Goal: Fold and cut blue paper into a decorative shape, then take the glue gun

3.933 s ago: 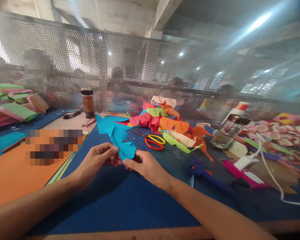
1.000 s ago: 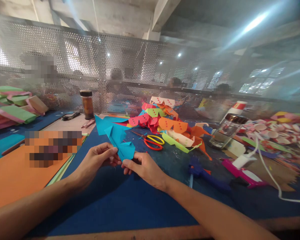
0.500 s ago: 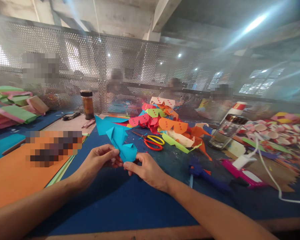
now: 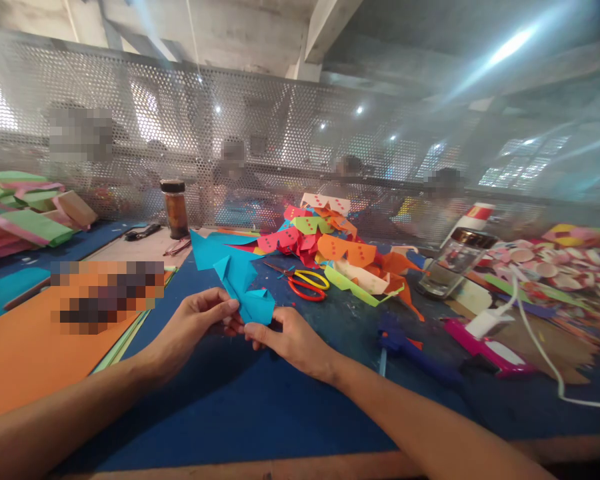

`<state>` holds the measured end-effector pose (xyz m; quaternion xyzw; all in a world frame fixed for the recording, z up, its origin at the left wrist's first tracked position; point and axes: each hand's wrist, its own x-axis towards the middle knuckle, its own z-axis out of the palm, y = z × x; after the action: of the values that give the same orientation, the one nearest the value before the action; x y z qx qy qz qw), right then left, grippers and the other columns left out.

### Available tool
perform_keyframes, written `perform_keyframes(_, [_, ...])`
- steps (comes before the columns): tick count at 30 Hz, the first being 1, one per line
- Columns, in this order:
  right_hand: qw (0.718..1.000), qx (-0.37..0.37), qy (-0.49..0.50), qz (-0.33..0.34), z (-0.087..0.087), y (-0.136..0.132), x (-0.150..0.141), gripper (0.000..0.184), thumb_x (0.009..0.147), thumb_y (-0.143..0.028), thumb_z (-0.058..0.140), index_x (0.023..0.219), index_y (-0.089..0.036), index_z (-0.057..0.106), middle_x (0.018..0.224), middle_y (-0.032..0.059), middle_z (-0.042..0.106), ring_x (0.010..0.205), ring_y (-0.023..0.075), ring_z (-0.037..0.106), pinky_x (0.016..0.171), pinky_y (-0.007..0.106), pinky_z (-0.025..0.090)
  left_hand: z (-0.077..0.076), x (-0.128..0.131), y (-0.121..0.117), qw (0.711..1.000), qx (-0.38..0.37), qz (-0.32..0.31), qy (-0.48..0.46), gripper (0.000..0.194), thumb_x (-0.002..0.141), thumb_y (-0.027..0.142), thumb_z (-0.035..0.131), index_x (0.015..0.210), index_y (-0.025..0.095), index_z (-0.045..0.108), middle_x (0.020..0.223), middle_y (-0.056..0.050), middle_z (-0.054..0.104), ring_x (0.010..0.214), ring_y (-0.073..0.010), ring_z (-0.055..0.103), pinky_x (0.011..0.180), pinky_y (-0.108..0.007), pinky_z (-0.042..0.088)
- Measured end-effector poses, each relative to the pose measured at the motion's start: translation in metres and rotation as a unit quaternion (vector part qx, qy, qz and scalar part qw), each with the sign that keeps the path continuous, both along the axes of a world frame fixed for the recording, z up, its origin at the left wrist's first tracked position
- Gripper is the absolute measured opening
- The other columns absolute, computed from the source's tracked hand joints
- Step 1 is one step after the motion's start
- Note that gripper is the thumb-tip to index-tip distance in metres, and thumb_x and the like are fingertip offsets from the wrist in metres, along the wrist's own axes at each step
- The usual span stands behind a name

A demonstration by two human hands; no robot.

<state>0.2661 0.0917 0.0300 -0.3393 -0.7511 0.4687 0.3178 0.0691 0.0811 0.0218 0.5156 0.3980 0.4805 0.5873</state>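
A folded piece of blue paper [image 4: 250, 300] is held above the table between my two hands. My left hand [image 4: 213, 313] pinches its left lower edge between thumb and fingers. The thumb of my right hand [image 4: 285, 333] presses on the bottom right corner, with fingers curled behind it. Some of those fingertips are hidden by the paper. Just beyond lies another blue paper sheet [image 4: 205, 252] on the table. Scissors [image 4: 307, 283] with one red and one yellow handle rest to the right of the held paper.
Cut paper masks [image 4: 347, 251] are heaped behind the scissors. To the right are a blue glue gun [image 4: 415, 353], a pink device [image 4: 490, 347] with a white cable, and a glass bottle [image 4: 455, 263]. Orange sheets [image 4: 25, 347] lie left. A dark-lidded jar [image 4: 175, 210] stands near the perforated screen [image 4: 280, 120].
Both hands keep their grip on the blue paper. Its right part has shifted slightly to the right over the last second, and the right thumb has moved a little along the edge.
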Motion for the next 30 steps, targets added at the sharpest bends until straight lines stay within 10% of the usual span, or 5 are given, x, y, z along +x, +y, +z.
perform_keyframes(30, [0.961, 0.237, -0.136, -0.048, -0.0042, 0.0064, 0.0073, 0.02, 0.093, -0.031, 0.061, 0.079, -0.019, 0.069, 0.079, 0.0008, 0.068, 0.07, 0.0135, 0.058, 0.068, 0.026, 0.039, -0.0015, -0.0032, 0.0013, 1.0, 0.006, 0.006, -0.018, 0.027, 0.083, 0.043, 0.074, 0.082, 0.018, 0.065, 0.074, -0.001, 0.073, 0.068, -0.0128, 0.069, 0.068, -0.022, 0.054])
